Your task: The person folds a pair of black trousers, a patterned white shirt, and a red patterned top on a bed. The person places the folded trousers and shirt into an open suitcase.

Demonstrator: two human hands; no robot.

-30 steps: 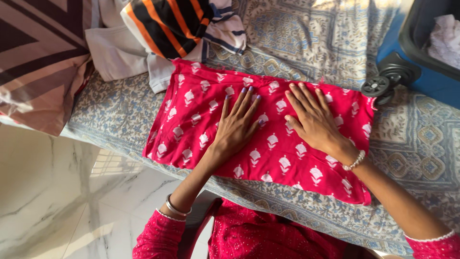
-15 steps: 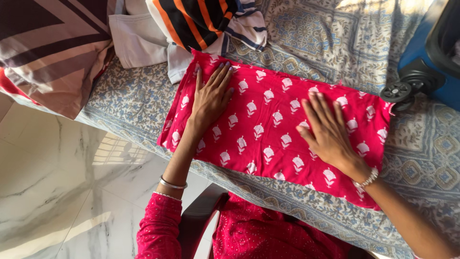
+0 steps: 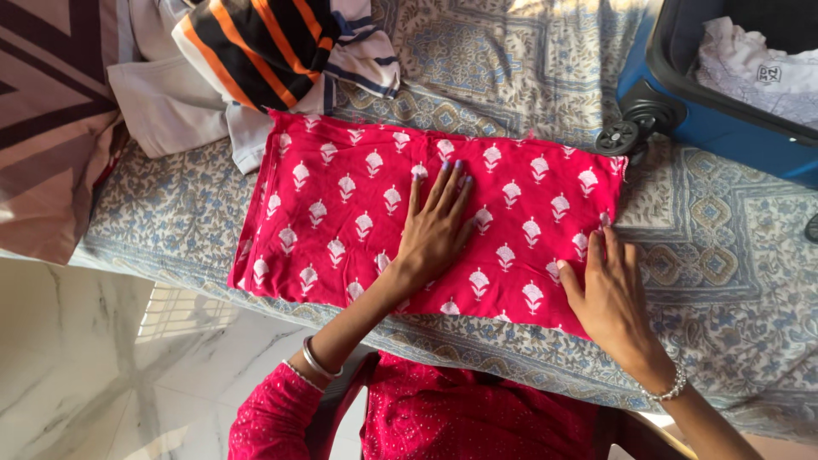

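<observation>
We find the folded red cotton cloth with white motifs [image 3: 426, 221] lying flat on the blue-patterned bedsheet [image 3: 724, 255]. The left hand [image 3: 436, 232], grip open, has returned from the far-left corner to the centre; the right hand [image 3: 612, 298], also flat, has slid to the near-right edge.

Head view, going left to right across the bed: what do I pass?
Striped pillow → white garment → red printed cloth → left hand flat on that cloth → right hand at the cloth's right edge → blue suitcase.
</observation>
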